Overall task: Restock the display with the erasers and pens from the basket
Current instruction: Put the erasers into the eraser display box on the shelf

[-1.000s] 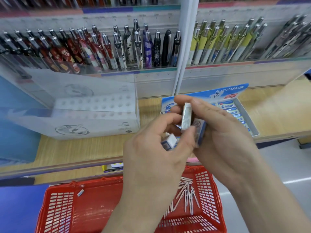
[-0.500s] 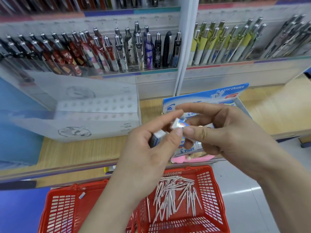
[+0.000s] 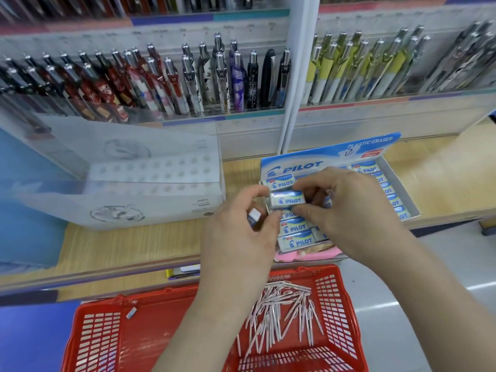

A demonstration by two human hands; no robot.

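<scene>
An open blue and white eraser display box (image 3: 397, 183) sits on the wooden shelf, with rows of wrapped erasers inside. My right hand (image 3: 346, 210) pinches one white and blue eraser (image 3: 287, 200) between thumb and fingers over the box's left column. My left hand (image 3: 239, 232) is just left of the box and holds another small eraser (image 3: 254, 216) in its curled fingers. Below, a red basket (image 3: 102, 331) holds several pale pink pens (image 3: 279, 312) and one loose eraser (image 3: 131, 312).
A clear plastic pen stand (image 3: 150, 189) with empty holes stands on the shelf left of the box. Racks of pens (image 3: 188, 81) fill the back wall. A pink item (image 3: 316, 254) lies at the box's front. Grey floor (image 3: 429, 277) is at the right.
Both hands have moved forward and down from above the basket to the eraser box. The right hand now holds its eraser flat over the left column.
</scene>
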